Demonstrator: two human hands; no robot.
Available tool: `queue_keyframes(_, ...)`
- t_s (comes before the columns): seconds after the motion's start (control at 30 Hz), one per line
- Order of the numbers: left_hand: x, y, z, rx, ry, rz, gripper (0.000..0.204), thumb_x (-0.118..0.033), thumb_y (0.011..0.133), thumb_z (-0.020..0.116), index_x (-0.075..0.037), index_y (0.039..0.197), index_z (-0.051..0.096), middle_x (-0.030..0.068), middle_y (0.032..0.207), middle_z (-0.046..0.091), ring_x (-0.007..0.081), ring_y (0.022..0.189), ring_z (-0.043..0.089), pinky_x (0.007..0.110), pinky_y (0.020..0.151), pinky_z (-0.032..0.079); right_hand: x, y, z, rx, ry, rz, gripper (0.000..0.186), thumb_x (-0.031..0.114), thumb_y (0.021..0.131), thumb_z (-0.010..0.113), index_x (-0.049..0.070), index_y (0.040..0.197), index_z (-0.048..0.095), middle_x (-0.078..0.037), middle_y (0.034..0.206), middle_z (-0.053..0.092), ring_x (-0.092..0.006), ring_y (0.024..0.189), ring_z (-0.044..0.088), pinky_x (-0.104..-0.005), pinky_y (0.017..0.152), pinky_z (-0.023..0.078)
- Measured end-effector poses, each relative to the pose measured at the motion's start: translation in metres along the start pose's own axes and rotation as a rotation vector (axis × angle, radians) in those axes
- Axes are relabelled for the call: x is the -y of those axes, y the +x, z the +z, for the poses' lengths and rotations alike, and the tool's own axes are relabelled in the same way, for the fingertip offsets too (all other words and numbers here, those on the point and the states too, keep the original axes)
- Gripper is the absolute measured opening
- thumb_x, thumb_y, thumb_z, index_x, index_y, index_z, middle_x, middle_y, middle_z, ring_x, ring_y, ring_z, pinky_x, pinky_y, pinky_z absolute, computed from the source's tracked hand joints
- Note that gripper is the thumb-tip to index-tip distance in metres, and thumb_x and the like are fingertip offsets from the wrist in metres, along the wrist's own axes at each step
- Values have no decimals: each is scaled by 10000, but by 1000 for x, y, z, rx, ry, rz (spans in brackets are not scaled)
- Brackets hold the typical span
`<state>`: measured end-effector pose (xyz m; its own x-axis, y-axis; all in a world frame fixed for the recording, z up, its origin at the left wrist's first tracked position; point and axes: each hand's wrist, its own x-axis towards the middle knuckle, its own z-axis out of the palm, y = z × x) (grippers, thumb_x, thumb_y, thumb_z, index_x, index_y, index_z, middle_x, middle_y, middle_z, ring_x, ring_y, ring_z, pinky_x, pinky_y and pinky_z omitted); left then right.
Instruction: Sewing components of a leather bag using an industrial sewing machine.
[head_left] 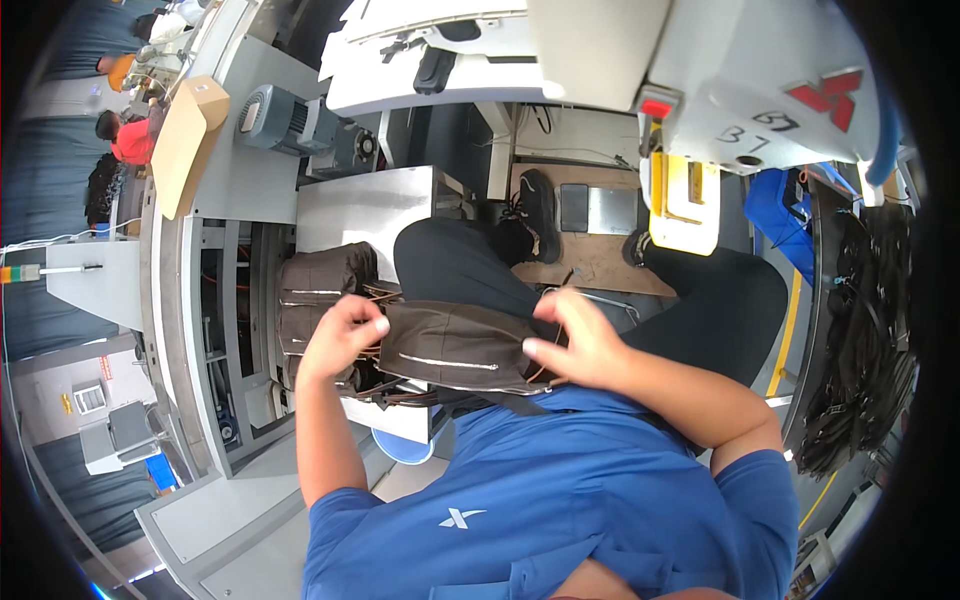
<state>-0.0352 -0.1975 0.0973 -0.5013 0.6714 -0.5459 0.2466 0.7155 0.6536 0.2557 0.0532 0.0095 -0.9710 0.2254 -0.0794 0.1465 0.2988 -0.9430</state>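
A dark brown fabric bag [455, 345] with a light zipper lies across my lap, its long side running left to right. At its left end is my left hand [345, 335], fingers curled in toward the thumb; what they pinch, if anything, is too small to make out. Around the right end is my right hand [582, 340], thumb and fingers apart, with the thumb touching the bag's edge. Thin brown straps or cords show beside both ends. More brown bags [318, 290] are stacked to the left, partly behind my left hand.
A white machine head [770, 80] with a yellow-and-white part [685, 200] stands ahead on the right. Metal cabinet [365, 205] and grey motor [285, 120] are ahead left. Dark straps [860, 350] hang at the far right, near a blue bag [780, 220]. A pedal [600, 210] lies between my feet.
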Motion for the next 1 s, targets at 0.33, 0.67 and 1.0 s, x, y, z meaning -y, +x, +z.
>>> queue_keyframes(0.33,29,11,43,180,-603,3,613,-185,922,741,-88,1461,464,73,1296,600,171,1187,567,325,1053,438,-10,16,20,189,221,348,738,413,877,783,103,1450,437,-79,825,598,-175,742,606,-340,687,494)
queue_keyframes(0.67,71,32,38,-23,-882,-58,225,81,848,564,3,1005,705,44,929,689,118,828,644,273,719,530,-21,7,20,105,115,9,520,-38,872,607,184,1340,659,-162,1017,738,-290,825,731,-342,779,580)
queue_keyframes(1.0,75,40,44,-78,-644,-20,323,4,820,776,-53,1077,589,46,953,644,121,848,631,273,749,526,-20,10,14,293,93,-142,397,36,886,607,127,1254,723,-109,787,620,-271,755,656,-383,697,530)
